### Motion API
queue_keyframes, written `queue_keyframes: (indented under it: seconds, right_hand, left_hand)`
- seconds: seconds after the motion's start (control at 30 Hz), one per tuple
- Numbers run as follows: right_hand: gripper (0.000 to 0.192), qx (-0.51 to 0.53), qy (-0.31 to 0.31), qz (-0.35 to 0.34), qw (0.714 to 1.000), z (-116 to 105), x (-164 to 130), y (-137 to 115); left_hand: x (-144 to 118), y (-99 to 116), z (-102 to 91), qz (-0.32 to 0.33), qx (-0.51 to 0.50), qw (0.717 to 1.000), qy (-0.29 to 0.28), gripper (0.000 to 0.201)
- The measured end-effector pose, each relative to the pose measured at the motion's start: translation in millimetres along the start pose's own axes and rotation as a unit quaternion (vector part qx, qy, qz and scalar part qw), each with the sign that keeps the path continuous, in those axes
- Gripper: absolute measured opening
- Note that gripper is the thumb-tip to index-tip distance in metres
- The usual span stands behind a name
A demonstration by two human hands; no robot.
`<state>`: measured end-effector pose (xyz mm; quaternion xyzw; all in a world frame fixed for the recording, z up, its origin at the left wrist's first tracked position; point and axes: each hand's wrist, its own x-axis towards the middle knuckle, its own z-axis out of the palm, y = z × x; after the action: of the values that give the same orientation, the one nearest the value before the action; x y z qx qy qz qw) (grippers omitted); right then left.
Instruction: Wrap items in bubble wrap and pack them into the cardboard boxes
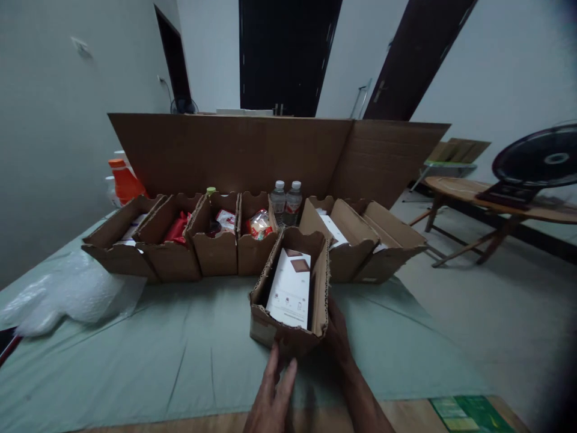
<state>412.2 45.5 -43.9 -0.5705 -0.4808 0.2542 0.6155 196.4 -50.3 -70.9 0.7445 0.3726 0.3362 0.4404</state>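
In front of me a brown cardboard bin [288, 340] with an open top stands on the cloth, pulled forward of a row of similar bins. Inside it lies a white box [291, 288] with small printed drawings on it. My left hand [273, 391] is at the bin's near wall, its fingers stretched and apart, fingertips against the lower front. Along the bin's right side, my right hand [339, 337] grips the wall low down; part of its fingers is hidden behind the cardboard.
The row of bins [219, 258] holds red and white packets and white boxes. Behind stand two clear bottles [286, 198] and a tall cardboard screen [234, 150]. Bubble wrap [76, 291] and an orange bottle [125, 180] are at left. A fan [541, 159] stands on a wooden table [469, 191] at right.
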Motion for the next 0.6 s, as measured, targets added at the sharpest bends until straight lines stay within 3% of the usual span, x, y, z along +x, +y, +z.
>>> queue_keyframes:
  seconds: [0.27,0.43,0.53,0.6]
  right_hand:
    - [0.058,0.046,0.004,0.028,0.999,-3.5,-3.9,-1.4]
    - [0.056,0.059,0.020,0.037,0.997,-8.2,-3.3,0.3]
    - [0.058,0.064,0.023,0.043,0.997,-6.6,-2.2,-0.5]
    - [0.058,0.067,0.011,0.043,0.997,-3.1,-4.0,-2.4]
  left_hand:
    - [2.7,4.4,13.5,0.071,0.008,0.996,0.057,0.055]
    - [7.5,13.8,-28.6,0.082,-0.012,0.975,0.207,0.024]
    - [32.6,22.3,-58.0,0.035,-0.030,0.967,0.249,0.046]
    - [54.7,27.2,-66.4,0.013,-0.056,0.977,0.206,0.065]
